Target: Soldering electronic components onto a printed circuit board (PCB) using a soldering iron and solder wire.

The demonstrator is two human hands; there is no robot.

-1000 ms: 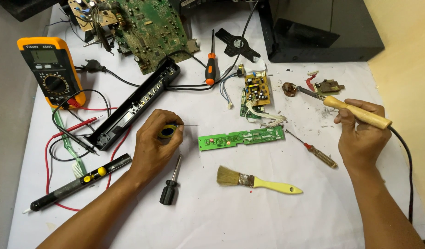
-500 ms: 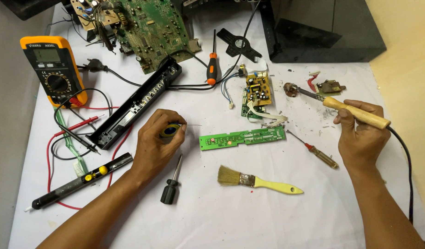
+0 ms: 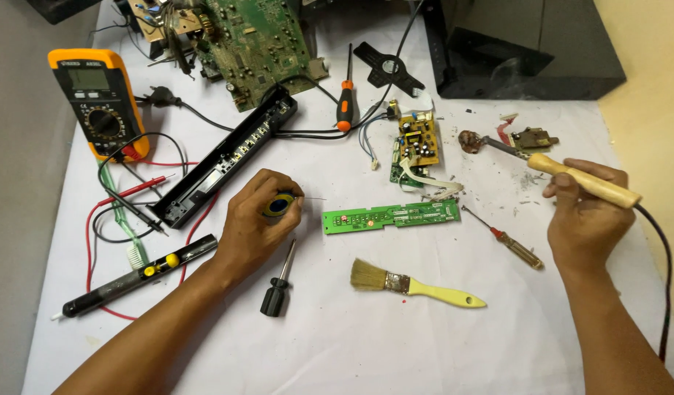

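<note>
- Yellow-handled brush (image 3: 417, 284) and a black screwdriver (image 3: 277, 287) lie nearest, just below the narrow green circuit board (image 3: 390, 216).
- Left hand (image 3: 258, 227), left of that board, is curled around a small solder spool (image 3: 278, 205); a thin wire points at the board. Nothing has shifted in 1 second.
- Right hand (image 3: 585, 212), right of the board, grips the wooden-handled soldering iron (image 3: 563, 175), tip resting beyond the board's far right end.
- Multimeter (image 3: 97, 99) sits far left.

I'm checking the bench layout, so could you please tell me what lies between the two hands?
In the head view, a long green board lies between the left hand and right hand, with a small red-handled screwdriver beside it.
</note>
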